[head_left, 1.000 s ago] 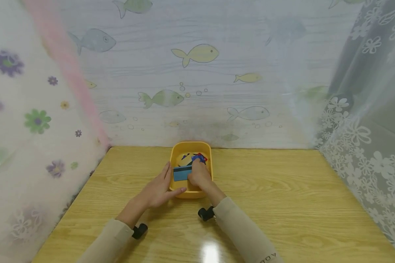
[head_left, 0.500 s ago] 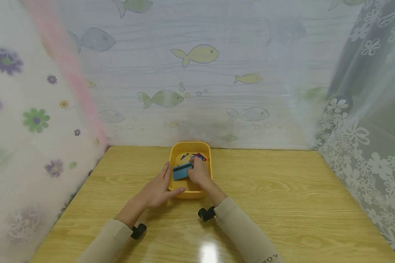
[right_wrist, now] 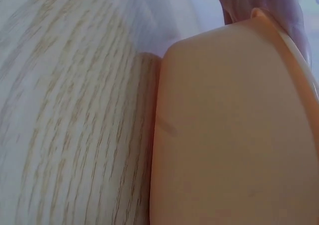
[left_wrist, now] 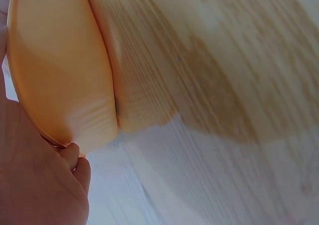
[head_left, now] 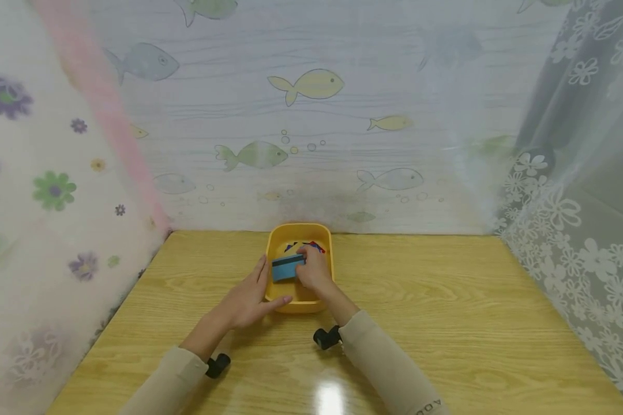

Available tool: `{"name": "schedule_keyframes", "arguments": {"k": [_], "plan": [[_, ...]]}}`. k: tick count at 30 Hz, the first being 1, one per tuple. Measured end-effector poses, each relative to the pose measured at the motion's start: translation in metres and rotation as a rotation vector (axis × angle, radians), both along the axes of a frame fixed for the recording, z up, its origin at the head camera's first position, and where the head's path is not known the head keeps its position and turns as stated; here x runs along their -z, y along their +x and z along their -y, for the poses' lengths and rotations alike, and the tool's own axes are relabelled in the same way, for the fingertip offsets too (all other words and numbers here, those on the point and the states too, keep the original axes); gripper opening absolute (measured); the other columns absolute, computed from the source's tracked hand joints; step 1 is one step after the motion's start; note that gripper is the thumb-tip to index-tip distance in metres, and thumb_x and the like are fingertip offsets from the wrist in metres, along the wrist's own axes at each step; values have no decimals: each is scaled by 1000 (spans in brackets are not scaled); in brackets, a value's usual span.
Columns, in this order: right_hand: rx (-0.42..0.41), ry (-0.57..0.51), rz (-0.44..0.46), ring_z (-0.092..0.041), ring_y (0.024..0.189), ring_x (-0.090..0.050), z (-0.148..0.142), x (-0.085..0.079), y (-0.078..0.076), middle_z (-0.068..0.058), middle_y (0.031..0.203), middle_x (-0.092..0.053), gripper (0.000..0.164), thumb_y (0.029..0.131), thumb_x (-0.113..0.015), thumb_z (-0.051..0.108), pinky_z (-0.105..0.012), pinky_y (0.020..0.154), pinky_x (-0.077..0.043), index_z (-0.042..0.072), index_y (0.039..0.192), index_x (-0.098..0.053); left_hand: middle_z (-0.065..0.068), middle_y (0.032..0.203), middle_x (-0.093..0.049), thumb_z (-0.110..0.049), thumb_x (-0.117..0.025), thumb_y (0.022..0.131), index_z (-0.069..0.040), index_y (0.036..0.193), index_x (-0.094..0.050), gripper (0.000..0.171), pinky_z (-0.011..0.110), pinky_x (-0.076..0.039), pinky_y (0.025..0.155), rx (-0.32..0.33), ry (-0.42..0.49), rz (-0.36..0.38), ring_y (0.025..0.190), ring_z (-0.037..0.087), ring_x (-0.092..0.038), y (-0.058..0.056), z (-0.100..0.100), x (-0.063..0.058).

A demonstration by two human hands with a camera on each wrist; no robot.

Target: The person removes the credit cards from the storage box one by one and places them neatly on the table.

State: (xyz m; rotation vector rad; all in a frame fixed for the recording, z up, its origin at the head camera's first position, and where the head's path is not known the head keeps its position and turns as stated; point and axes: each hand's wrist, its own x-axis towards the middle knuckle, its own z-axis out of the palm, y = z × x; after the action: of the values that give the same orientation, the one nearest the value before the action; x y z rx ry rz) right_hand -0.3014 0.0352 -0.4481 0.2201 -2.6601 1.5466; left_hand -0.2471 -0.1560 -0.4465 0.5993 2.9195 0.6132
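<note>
A yellow plastic bin [head_left: 300, 308] stands on the table against the back cloth. Inside it, my right hand [head_left: 314, 271] pinches a blue card [head_left: 285, 268] with a dark stripe along its upper part. The card is tilted a little, and its right end is hidden by the fingers. Behind that hand lie several other cards [head_left: 315, 248] with blue and red parts, partly covered. My left hand [head_left: 246, 300] rests at the bin's left front corner, its fingers along the left side and the thumb lying over the front rim. In the left wrist view, fingertips [left_wrist: 75, 155] touch the bin's edge.
The wooden table [head_left: 446, 311] stretches out on both sides of the bin. A fish-print cloth [head_left: 311, 115] hangs behind it, with a flower-print cloth [head_left: 57, 230] on the left and a lace-patterned one [head_left: 566, 230] on the right. Black wrist cameras [head_left: 326, 338] sit under the sleeves.
The blue card has risen slightly and tilted in my right hand, after lying flatter in the bin. The fingers have drawn back from the other cards. My left hand has stayed at the bin's corner.
</note>
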Motion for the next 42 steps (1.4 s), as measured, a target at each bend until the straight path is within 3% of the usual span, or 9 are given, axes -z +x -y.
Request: {"name": "schedule_keyframes", "arguments": {"k": [4,7,10,13,18,22,30,42], "plan": [[32,23,-72,-30,112,-60,-1,-4,1,-21,129,-64,38,92,-59,-8,-42,94,-53,-5,130,-62,18,171,2,-70,-51,97,3,162,-5,108,53,-28,121,-3,2,8,154,38,-19,0,-1,-2],[31,16,-103,-34,119,-58,-3,-8,3,-22,131,-63,38,92,-58,-10,-47,100,-50,-4,129,-63,17,171,3,-70,-51,97,2,163,-4,109,53,-28,121,-4,1,13,154,37,-19,-1,-1,-3],[23,9,-96,-31,112,-59,-6,-13,5,-21,131,-63,39,93,-57,-10,-44,95,-52,-2,131,-62,17,171,3,-71,-51,97,1,163,-1,109,53,-27,121,-3,-3,19,154,37,-19,-1,-1,-3],[10,-2,-79,-24,90,-60,-11,-19,9,-19,124,-65,39,95,-56,-8,-36,76,-54,0,133,-61,17,171,4,-71,-51,96,0,163,1,110,52,-29,121,-7,-6,22,154,37,-21,-2,0,-2],[-28,-35,-86,-15,59,-47,-22,-28,12,-20,105,-66,38,97,-55,-7,-26,55,-42,0,134,-60,18,171,2,-72,-51,96,1,163,0,111,55,-33,118,-11,1,9,152,40,-26,-2,2,0],[-54,-74,-100,-15,61,-47,-31,-31,13,-23,107,-63,38,96,-54,-8,-26,53,-39,0,133,-61,17,171,2,-75,-49,95,0,163,0,113,56,-33,117,-13,3,14,152,40,-25,-1,2,0],[-66,-87,-79,-22,74,-57,-46,-35,15,-21,129,-58,40,95,-57,-8,-28,54,-44,5,133,-63,18,171,1,-74,-49,95,1,163,-1,113,56,-33,117,-15,4,12,152,40,-25,-1,1,1],[-72,-97,-61,-26,86,-62,-59,-40,21,-18,123,-56,37,97,-60,-6,-30,60,-48,6,132,-64,17,171,0,-75,-49,94,0,163,-2,112,55,-31,119,-20,-11,1,153,39,-24,-2,1,1]]}}
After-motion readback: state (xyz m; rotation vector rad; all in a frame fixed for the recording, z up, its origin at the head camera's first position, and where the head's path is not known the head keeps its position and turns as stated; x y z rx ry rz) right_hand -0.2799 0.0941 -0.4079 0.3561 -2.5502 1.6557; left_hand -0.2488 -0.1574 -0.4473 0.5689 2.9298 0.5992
